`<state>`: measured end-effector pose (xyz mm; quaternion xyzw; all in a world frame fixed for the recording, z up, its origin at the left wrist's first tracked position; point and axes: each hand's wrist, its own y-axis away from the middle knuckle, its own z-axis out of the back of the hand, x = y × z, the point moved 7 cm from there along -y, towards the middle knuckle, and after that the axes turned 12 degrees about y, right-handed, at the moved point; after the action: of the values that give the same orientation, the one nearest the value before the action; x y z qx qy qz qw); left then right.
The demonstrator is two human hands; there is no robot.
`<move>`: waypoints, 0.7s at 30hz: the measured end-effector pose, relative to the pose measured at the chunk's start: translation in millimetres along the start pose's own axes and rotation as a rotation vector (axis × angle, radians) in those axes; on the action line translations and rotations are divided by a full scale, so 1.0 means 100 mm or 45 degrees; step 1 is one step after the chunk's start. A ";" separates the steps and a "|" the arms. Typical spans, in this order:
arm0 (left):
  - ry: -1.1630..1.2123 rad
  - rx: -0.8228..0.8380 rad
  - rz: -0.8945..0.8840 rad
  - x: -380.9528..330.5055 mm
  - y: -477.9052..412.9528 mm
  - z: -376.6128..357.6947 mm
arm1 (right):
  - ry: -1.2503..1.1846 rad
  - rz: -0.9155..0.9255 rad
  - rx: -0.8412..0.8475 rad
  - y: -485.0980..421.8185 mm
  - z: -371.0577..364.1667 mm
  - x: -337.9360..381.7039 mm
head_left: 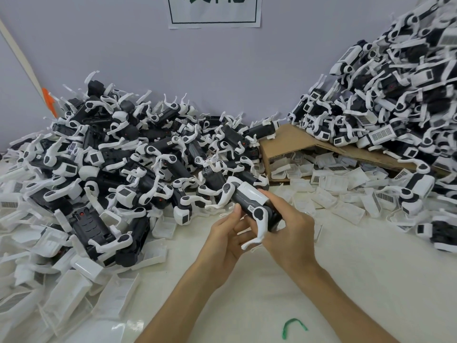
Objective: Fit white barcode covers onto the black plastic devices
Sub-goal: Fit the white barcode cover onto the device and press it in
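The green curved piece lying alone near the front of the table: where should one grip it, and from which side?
Probably pinch the green curved piece at the top of its arch, coming straight down from above. It lies flat on the white table, thin, with nothing around it, so a pinch across the strip has room there.

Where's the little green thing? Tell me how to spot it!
Find the white table near the bottom, between the left forearm and right forearm. A small curved green strip lies there alone, while the piles behind are all black and white.
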<state>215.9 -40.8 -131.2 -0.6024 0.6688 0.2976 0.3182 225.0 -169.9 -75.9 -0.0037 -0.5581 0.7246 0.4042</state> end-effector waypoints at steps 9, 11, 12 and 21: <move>-0.148 -0.071 -0.097 -0.11 0.01 -0.04 | 0.025 0.220 0.220 0.00 -0.10 0.19; -0.109 -0.093 -0.124 -0.15 0.01 0.00 | 0.006 0.287 0.390 0.02 -0.16 0.26; -0.085 -0.105 -0.129 -0.17 0.01 0.04 | -0.045 0.281 0.493 0.05 -0.19 0.28; 0.063 0.020 -0.151 -0.27 0.04 0.03 | -0.403 -0.173 0.452 0.01 -0.16 0.19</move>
<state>214.4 -21.7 -111.7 -0.6456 0.6420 0.2581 0.3232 218.8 -146.4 -74.3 0.2185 -0.4776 0.7740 0.3538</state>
